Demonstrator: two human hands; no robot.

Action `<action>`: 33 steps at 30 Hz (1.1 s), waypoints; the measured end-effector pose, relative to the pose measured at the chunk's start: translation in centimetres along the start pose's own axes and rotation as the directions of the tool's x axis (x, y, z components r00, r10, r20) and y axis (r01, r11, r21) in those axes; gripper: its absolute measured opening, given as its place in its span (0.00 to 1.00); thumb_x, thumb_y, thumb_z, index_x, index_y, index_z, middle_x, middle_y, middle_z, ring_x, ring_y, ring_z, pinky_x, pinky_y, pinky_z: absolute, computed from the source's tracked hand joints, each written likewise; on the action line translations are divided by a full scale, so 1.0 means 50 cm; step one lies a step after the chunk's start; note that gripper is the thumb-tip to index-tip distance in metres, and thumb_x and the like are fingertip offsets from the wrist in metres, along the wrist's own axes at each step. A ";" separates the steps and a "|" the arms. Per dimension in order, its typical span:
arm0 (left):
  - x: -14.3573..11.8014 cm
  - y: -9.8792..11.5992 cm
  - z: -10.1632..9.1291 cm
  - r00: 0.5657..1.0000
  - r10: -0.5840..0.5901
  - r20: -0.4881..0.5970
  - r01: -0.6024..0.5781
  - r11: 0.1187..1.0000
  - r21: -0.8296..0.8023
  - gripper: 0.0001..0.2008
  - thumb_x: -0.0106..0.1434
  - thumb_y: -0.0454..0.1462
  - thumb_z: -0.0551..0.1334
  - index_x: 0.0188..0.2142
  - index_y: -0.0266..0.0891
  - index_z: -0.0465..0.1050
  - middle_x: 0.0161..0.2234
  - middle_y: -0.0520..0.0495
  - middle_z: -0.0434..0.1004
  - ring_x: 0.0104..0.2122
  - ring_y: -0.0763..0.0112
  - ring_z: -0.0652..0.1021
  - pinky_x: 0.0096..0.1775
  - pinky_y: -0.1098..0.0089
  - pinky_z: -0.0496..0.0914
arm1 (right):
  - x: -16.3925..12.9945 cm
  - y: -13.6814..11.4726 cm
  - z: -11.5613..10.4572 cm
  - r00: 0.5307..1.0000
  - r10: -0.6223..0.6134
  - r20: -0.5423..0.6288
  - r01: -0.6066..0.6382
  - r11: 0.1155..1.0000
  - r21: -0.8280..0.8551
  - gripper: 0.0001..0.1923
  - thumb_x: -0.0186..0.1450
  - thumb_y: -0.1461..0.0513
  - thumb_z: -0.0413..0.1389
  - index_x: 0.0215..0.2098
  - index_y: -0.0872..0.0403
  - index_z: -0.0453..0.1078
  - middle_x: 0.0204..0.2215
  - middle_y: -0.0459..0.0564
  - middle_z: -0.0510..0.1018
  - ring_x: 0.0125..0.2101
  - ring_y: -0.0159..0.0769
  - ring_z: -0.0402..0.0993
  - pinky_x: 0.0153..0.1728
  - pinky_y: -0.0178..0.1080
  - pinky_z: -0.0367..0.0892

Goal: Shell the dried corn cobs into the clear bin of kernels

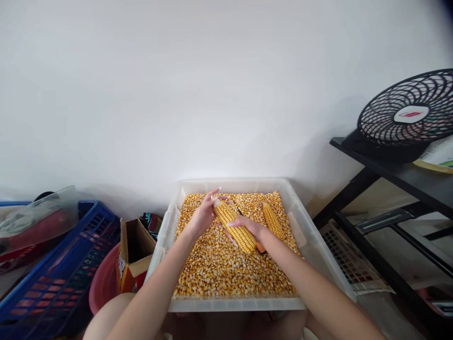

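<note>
- Your left hand (203,215) closes its grip on the far end of the corn cob (235,225), while your right hand (247,226) wraps the near end, steadying it for twisting.
- You hold it over the kernel-filled tub (163,236), so kernels drop inside.
- A second cob (273,220) lies just beside.

open air above the kernels (226,269); bin walls (166,231) hem the sides, 1 loose cob (273,220) lies right.
</note>
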State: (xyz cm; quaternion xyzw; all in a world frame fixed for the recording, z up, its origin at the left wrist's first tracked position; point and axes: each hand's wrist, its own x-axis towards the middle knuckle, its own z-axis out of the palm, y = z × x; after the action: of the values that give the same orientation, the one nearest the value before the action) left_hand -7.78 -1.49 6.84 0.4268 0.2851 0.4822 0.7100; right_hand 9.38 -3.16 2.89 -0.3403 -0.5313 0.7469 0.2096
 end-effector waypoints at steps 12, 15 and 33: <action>0.009 -0.036 -0.004 0.933 -0.021 -0.359 0.091 0.979 0.181 0.21 0.51 0.43 0.62 0.40 0.42 0.54 0.28 0.51 0.72 0.28 0.70 0.74 0.29 0.72 0.64 | 0.020 0.003 0.041 0.799 -0.403 -0.447 -0.191 0.534 -0.823 0.35 0.52 0.51 0.58 0.56 0.47 0.55 0.37 0.52 0.75 0.37 0.44 0.71 0.38 0.40 0.61; 0.005 -0.031 -0.001 0.949 0.003 -0.317 0.064 0.977 0.202 0.22 0.53 0.42 0.60 0.43 0.45 0.50 0.29 0.52 0.72 0.28 0.70 0.74 0.29 0.73 0.64 | 0.018 0.001 0.036 0.836 -0.384 -0.391 -0.087 0.611 -0.787 0.37 0.52 0.54 0.58 0.58 0.47 0.53 0.36 0.50 0.76 0.35 0.40 0.71 0.38 0.38 0.62; 0.013 -0.049 -0.009 0.943 0.068 -0.326 0.026 0.961 0.277 0.17 0.56 0.44 0.57 0.41 0.44 0.53 0.28 0.52 0.73 0.25 0.71 0.73 0.27 0.73 0.64 | 0.018 0.006 0.034 0.820 -0.377 -0.430 -0.178 0.547 -0.818 0.34 0.51 0.51 0.58 0.55 0.47 0.56 0.33 0.51 0.75 0.34 0.42 0.71 0.34 0.38 0.61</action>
State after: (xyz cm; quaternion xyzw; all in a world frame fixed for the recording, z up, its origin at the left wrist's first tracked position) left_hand -6.83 -1.16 4.47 0.4375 0.4609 0.5102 0.5795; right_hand 7.53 -3.78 2.72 -0.5685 -0.7520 0.2557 0.2142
